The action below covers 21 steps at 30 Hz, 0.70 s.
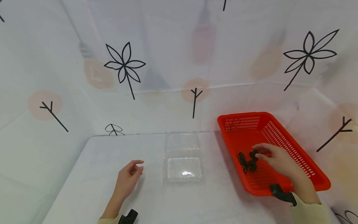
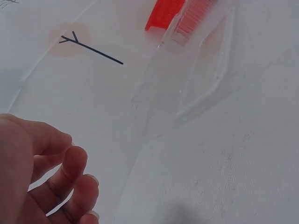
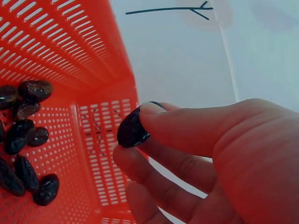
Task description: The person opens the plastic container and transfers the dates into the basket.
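Observation:
My right hand (image 1: 277,160) is over the red plastic basket (image 1: 241,137). In the right wrist view it pinches one dark, glossy date (image 3: 131,130) between thumb and fingertips. Several more dates (image 3: 46,190) lie in a loose cluster on the basket's floor. Left of the basket stands a clear plastic box (image 1: 184,174) with its hinged lid (image 1: 182,141) folded back; no dates show in it. My left hand (image 1: 128,179) hovers left of the box, apart from it, fingers loosely curled and holding nothing.
A white table (image 1: 92,174) carries the box and the basket. Behind it hangs a pale cloth (image 1: 162,112) printed with leaves and twigs, which also closes off both sides. The basket's raised, slotted walls surround the dates.

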Available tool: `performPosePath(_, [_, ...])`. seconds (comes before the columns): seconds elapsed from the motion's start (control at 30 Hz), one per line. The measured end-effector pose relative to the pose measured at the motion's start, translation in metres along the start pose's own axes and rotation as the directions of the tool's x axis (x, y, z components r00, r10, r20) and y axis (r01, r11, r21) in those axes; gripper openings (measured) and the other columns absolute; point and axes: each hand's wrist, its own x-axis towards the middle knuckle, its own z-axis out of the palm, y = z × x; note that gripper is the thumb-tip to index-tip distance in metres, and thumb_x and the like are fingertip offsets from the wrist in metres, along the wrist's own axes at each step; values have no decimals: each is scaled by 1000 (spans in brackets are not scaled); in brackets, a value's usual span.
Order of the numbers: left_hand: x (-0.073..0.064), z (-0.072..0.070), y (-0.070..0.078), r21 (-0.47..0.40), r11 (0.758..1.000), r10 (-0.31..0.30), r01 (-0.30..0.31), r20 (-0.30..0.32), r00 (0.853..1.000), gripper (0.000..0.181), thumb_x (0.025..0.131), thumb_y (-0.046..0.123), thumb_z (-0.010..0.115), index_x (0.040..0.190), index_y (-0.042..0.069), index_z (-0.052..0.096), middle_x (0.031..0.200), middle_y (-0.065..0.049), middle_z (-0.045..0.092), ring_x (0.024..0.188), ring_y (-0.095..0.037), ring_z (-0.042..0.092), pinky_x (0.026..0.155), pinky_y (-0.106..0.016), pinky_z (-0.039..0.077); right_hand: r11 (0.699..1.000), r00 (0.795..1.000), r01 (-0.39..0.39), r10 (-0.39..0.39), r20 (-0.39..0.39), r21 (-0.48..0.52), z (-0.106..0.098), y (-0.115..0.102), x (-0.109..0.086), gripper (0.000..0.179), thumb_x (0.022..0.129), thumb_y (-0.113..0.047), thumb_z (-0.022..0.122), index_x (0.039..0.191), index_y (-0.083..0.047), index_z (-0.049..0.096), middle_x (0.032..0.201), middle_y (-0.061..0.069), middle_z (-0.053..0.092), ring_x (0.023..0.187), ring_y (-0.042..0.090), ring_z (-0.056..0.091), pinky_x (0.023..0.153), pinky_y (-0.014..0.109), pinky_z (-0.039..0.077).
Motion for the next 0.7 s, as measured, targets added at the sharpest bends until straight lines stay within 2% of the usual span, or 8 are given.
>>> performPosePath(0.33, [-4, -4, -3, 18, 1000, -26, 26, 21, 999, 19, 95, 8, 67, 114, 8, 70, 75, 0, 61, 65, -15, 55, 58, -26, 44, 999, 999, 34, -34, -1, 6, 1, 0, 0, 30, 93, -14, 71, 122, -6, 66, 109, 9, 70, 96, 27, 64, 71, 27, 53])
performPosePath(0.53, [-3, -7, 1, 55, 998, 23, -24, 18, 1000, 18, 94, 8, 68, 112, 10, 71, 75, 1, 61, 65, -15, 54, 60, -26, 45, 999, 999, 42, -42, -4, -2, -2, -3, 0, 34, 95, -23, 69, 125, -7, 65, 116, 12, 69, 100, 31, 64, 73, 30, 53])
performPosePath(0.7, [3, -8, 10, 168, 977, 126, -129, 26, 992, 18, 93, 10, 70, 111, 14, 71, 77, 7, 60, 70, -11, 53, 64, -25, 45, 997, 997, 73, -73, -24, 12, 0, -14, -1, 36, 95, -29, 69, 126, -11, 66, 118, 10, 68, 103, 30, 64, 75, 30, 53])
